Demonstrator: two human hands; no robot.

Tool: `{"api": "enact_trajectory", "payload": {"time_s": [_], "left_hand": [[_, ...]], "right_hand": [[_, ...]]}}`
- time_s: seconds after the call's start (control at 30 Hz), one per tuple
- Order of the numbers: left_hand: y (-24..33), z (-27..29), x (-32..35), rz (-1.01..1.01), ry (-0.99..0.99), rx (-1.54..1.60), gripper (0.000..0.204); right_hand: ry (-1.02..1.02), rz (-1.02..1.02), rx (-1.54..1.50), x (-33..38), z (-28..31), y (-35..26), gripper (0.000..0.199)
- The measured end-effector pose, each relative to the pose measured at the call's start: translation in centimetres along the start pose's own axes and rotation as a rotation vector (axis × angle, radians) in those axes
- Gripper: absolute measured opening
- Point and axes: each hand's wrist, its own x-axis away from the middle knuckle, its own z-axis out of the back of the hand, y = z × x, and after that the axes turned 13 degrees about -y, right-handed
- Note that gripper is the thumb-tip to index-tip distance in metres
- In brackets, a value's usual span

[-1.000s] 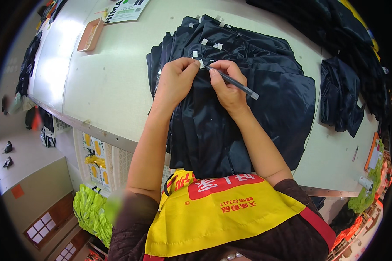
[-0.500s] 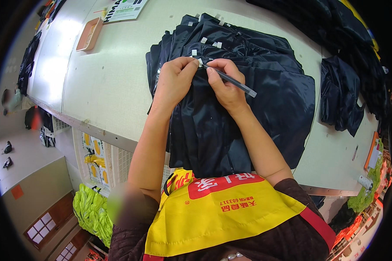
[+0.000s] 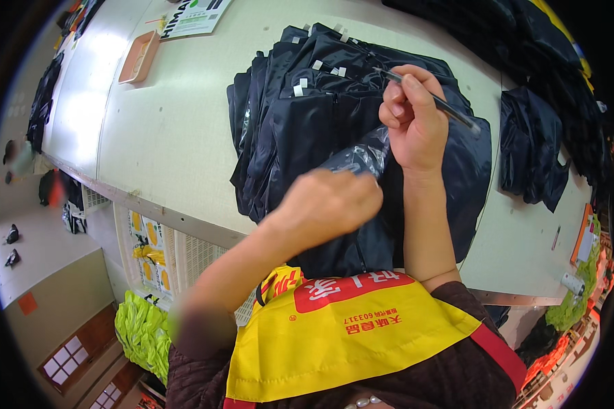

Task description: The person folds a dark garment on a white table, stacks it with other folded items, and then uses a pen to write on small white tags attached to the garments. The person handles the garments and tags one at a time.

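Pen (image 3: 458, 115) slanting, tip toward upper left, pinched by right fingers (image 3: 393, 109), left fingers (image 3: 363, 196) blurred, grip unclear

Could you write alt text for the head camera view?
A right hand holds a pen above stacked dark fabric pieces with small white tags on a pale table; the left hand, blurred, is lower over the fabric.

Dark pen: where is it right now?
In the head view, the dark pen is in the upper half, right of centre, in the right hand over the stacked dark fabric.
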Motion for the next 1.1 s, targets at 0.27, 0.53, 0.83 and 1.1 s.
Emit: {"api": "enact_trajectory", "payload": {"time_s": [0.27,0.53,0.83,1.1], "left_hand": [[-1.5,0.2,-0.1,0.23,0.161,0.296,0.011],[-8.7,2.7,-0.3,0.99,0.103,0.506,0.033],[-11.3,0.1,-0.8,0.956,0.264,1.215,0.022],[-10.8,-0.1,-0.8,0.979,0.322,1.205,0.023]], "right_hand": [[-0.077,-0.137,0.121,-0.5,0.3,5.6,0.018],[-0.107,-0.151,0.37,-0.3,0.1,6.8,0.02],[-0.104,-0.086,0.504,0.0,-0.1,7.4,0.019],[-0.142,-0.009,0.74,-0.1,-0.5,7.2,0.018]]}}
